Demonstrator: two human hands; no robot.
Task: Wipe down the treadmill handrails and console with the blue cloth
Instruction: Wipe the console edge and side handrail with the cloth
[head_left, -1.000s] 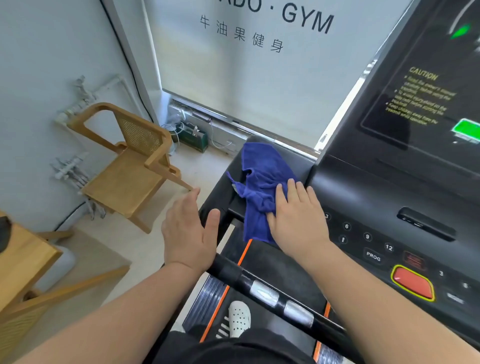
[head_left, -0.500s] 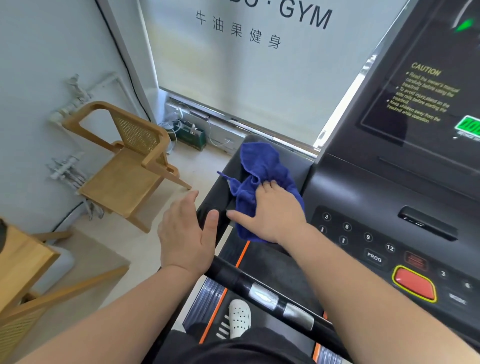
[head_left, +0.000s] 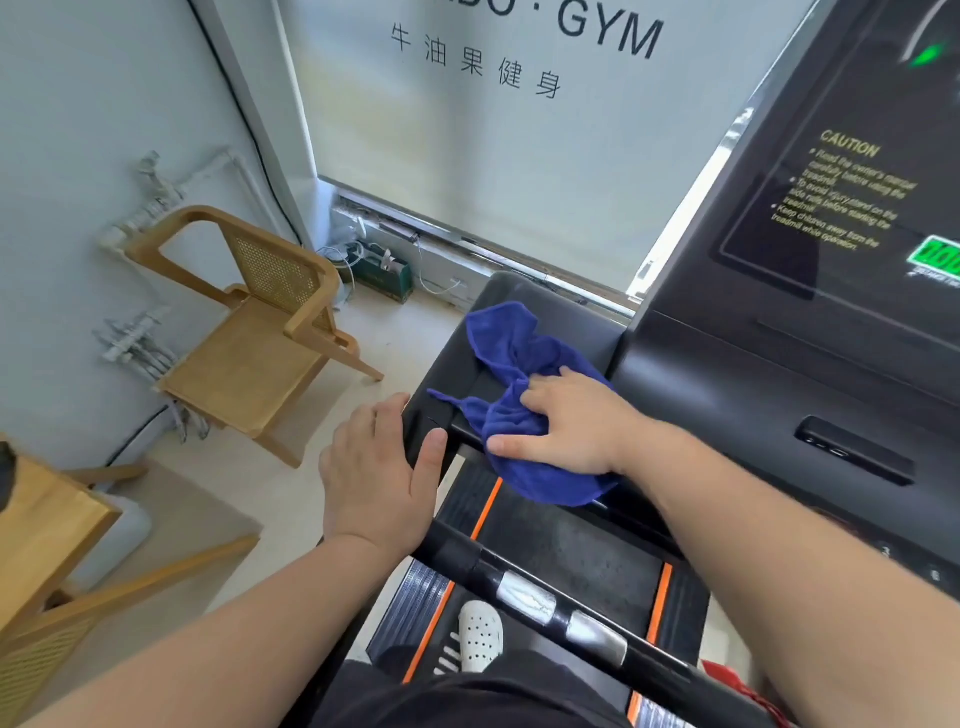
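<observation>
- Blue cloth (head_left: 506, 343) lies bunched on the left wing of the treadmill console (head_left: 769, 374), just left of the frame's centre. Its upper end is spread on the black tray and its lower end hangs over the near edge.
- My right hand (head_left: 569, 426) sits on the lower half of the cloth. The fingers curl into the fabric and gather it, and the thumb stretches out to the left along the tray's edge.
- My left hand (head_left: 374, 467) lies flat just left of the cloth, fingers straight, holding nothing. It rests on the outer corner of the console wing with the thumb laid over the black edge, near the cloth's loose tip but apart from it.
- A black handrail bar (head_left: 592, 623) with two silver plates runs from under my left wrist toward the lower right, below both hands.
- The console's dark screen fills the upper right, with yellow caution text (head_left: 849, 171) and a green readout (head_left: 937, 257) at the right edge.
- A white perforated shoe (head_left: 480, 636) stands on the treadmill belt (head_left: 571, 561), bottom centre.
- A wooden chair (head_left: 254, 338) stands at the left against the pale wall, a wooden table (head_left: 41, 519) sits at the lower left edge, and a window blind (head_left: 519, 171) lettered "GYM" hangs at the top.
</observation>
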